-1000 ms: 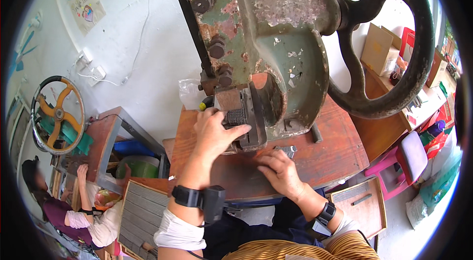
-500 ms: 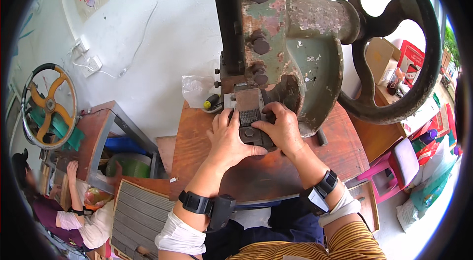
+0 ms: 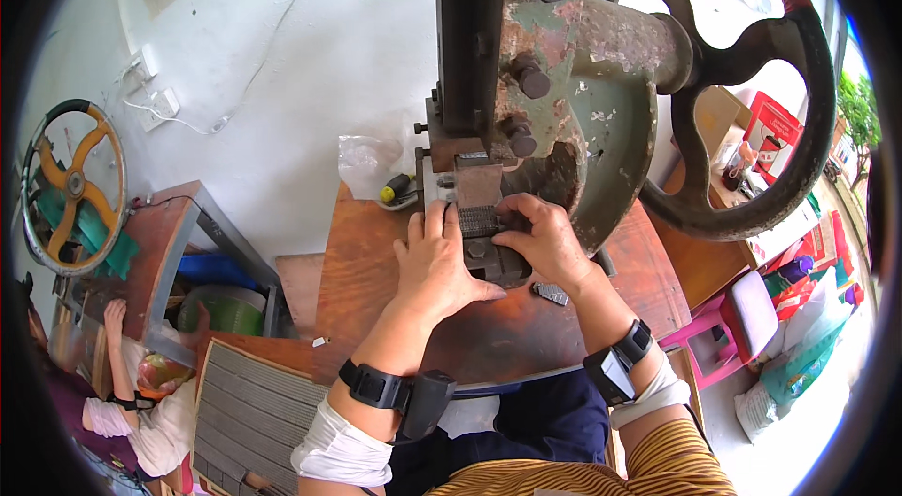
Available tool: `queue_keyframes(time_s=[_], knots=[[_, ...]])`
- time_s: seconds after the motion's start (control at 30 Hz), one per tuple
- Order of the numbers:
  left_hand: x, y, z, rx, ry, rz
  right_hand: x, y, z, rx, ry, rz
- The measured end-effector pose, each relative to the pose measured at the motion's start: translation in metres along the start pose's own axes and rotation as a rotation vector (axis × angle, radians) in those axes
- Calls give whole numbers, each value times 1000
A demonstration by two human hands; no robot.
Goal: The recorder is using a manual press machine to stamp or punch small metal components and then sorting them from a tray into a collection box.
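Observation:
A dark ribbed metal piece [image 3: 478, 222] lies on the black die block [image 3: 490, 261] under the press, just below a brownish flat plate [image 3: 479, 186]. My left hand [image 3: 434, 256] rests at its left side, fingertips touching the edge, with the thumb spread wide along the block's front. At the right end, my right hand [image 3: 545, 238] has its bent index finger and thumb closed around the ribbed piece. A small ribbed grey strip [image 3: 550, 293] lies on the wooden table beside my right wrist. The fingertips hide parts of the piece's ends.
The heavy green press [image 3: 545, 45] stands over the block, its large handwheel [image 3: 813, 101] at right. A small dish [image 3: 399, 202] with a yellow-and-black handle and a plastic bag [image 3: 366, 162] sit behind left. Another person's hand [image 3: 115, 317] is at far left, near a second handwheel [image 3: 75, 181].
The view has shifted, so the press appears farther right. The small ribbed strip beside my right wrist now shows. Both hands stay at the ribbed piece, with the right thumb slightly shifted.

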State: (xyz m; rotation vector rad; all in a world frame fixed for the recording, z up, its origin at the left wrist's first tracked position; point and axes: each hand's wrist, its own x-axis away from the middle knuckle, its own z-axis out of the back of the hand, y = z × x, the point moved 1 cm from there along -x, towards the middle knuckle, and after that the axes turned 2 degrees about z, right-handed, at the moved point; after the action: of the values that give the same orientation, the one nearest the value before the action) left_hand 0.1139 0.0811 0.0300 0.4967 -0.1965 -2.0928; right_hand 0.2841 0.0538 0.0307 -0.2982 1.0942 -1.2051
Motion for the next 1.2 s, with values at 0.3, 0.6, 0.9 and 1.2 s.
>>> queue_keyframes(time_s=[0.3,0.6,0.9,1.2], knots=[[-1,0,-1,-4,-9,32,-7,-7,-8,-1,43,-127],[-2,2,4,72,-69,51,-6,2,-10,16,39,-13],[-5,7,12,-50,-174,103,-13,-7,-6,-22,-1,-79],[-4,15,13,-111,-163,59,-7,-4,-2,186,57,67]])
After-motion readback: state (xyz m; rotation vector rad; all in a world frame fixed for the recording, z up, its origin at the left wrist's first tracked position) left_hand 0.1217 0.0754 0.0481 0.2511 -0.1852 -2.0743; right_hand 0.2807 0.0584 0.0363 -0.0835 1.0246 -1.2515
